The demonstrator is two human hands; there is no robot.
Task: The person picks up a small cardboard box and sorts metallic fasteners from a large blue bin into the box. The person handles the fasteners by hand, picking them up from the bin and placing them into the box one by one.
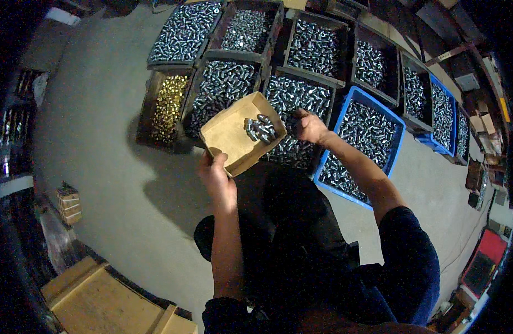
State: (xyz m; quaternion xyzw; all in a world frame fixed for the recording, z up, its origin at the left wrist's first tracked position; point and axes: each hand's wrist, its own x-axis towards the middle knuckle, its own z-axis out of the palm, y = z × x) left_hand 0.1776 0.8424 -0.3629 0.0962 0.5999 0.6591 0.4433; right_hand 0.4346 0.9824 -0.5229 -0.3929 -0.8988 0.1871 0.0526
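Note:
My left hand [215,170] grips the near left edge of an open, shallow cardboard box [231,136], thumb over its rim. A small heap of short, silver cylindrical metal pieces [260,129] lies toward the box's right end. To the right of the box, my right hand [311,127] is low over a dark crate filled with similar metal pieces [298,94]. Its fingers are curled, and whatever they hold is too small and dark to make out. The box covers part of this crate and of the neighbouring crate of metal pieces [223,83].
Several more dark crates of metal parts [317,47] stand in rows beyond. A blue crate [399,142] is beside my right forearm. Brass-coloured pieces [170,103] fill part of a crate at left. A large carton [117,303] sits at lower left, a small tied bundle [69,205] behind it.

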